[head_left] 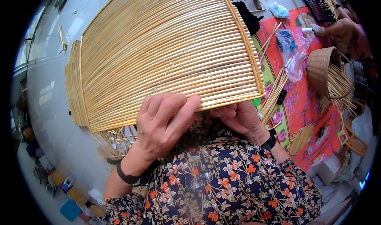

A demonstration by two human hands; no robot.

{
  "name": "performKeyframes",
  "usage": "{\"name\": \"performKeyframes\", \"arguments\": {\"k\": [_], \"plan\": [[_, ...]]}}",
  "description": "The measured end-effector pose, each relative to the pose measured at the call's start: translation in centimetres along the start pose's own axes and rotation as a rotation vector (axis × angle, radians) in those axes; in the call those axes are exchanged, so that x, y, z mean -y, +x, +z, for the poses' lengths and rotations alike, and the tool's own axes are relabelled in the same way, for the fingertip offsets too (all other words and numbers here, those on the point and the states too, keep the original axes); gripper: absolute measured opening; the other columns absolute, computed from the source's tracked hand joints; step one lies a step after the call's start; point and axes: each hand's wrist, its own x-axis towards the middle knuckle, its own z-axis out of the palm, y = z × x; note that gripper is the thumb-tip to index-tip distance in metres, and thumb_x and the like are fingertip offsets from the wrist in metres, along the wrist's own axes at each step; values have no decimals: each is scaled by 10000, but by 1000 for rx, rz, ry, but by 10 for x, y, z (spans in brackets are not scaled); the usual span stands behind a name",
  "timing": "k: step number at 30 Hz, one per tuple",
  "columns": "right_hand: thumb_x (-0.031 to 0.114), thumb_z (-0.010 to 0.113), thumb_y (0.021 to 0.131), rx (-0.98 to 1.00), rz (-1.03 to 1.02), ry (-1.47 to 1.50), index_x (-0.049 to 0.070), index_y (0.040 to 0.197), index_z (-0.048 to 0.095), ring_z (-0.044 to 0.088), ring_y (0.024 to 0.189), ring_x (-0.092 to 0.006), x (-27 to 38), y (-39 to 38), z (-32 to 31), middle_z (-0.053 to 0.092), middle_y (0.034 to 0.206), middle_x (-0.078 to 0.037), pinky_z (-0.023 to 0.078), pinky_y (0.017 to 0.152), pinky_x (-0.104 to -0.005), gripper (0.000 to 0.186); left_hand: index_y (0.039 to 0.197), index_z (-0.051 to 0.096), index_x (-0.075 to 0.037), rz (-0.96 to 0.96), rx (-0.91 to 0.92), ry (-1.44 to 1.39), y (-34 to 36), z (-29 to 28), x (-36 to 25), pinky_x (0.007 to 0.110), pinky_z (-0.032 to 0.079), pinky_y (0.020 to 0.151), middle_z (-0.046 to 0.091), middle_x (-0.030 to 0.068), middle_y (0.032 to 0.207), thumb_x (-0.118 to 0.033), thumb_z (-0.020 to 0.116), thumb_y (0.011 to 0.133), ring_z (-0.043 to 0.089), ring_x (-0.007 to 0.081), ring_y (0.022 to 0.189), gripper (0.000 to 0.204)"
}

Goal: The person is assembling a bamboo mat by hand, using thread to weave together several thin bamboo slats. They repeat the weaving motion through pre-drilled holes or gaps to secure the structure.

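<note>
A large rectangular panel of pale straw-coloured rods (166, 50), stitched with thin threads and edged by strips, spans the upper middle of the head view. My left hand (162, 122) grips its near edge, fingers curled over the top, thumb hidden. My right hand (238, 120) is at the same edge farther right, mostly below the panel, its fingers bent together around a thin strand or tool that is too small to make out.
A red floral cloth (297, 110) on the right holds loose sticks (274, 98), plastic bags (293, 62), a white spool (307, 30) and a wicker basket (323, 72) of sticks. Another person's leg (337, 28) shows at upper right. Boxes (57, 179) lie lower left.
</note>
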Motion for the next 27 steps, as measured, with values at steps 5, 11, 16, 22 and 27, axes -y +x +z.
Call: {"name": "performKeyframes", "arguments": {"k": [5, 11, 16, 22, 27], "plan": [[266, 670, 1068, 226, -49, 104, 79, 1187, 661, 592, 787, -110, -1, 5, -20, 653, 963, 31, 510, 815, -349, 222, 1197, 800, -91, 88, -126, 156, -20, 3, 8, 330, 507, 721, 644, 9, 1054, -87, 778, 800, 635, 183, 910, 397], [194, 638, 1104, -65, -292, -140, 83, 1274, 618, 715, 897, -155, 13, -4, -12, 714, 1060, -31, 605, 874, -356, 205, 1155, 824, -86, 70, -266, 220, 3, -3, 11, 319, 464, 620, 641, -6, 966, -51, 807, 732, 612, 173, 814, 425], [113, 645, 1077, -289, -511, -903, 44, 1115, 664, 626, 777, -58, 45, -16, -6, 670, 931, -8, 503, 640, -221, 80, 1147, 816, -62, 55, -287, 264, 24, -24, 15, 321, 449, 589, 632, 11, 933, -18, 859, 701, 568, 181, 741, 451], [2, 790, 939, -138, -654, -1084, -9, 907, 757, 607, 644, -52, 59, -7, 57, 712, 785, -9, 459, 574, -230, 47, 1190, 797, -53, 17, -276, 232, 40, -41, 21, 345, 477, 610, 623, 33, 907, 1, 874, 705, 561, 212, 743, 494], [25, 794, 945, 15, -762, -1216, -29, 947, 762, 676, 699, -99, 59, 11, 78, 758, 849, -79, 516, 622, -260, 63, 1240, 788, -41, -49, -220, 187, 45, -50, 17, 360, 528, 699, 647, 77, 963, 18, 900, 714, 634, 245, 855, 541]]}}
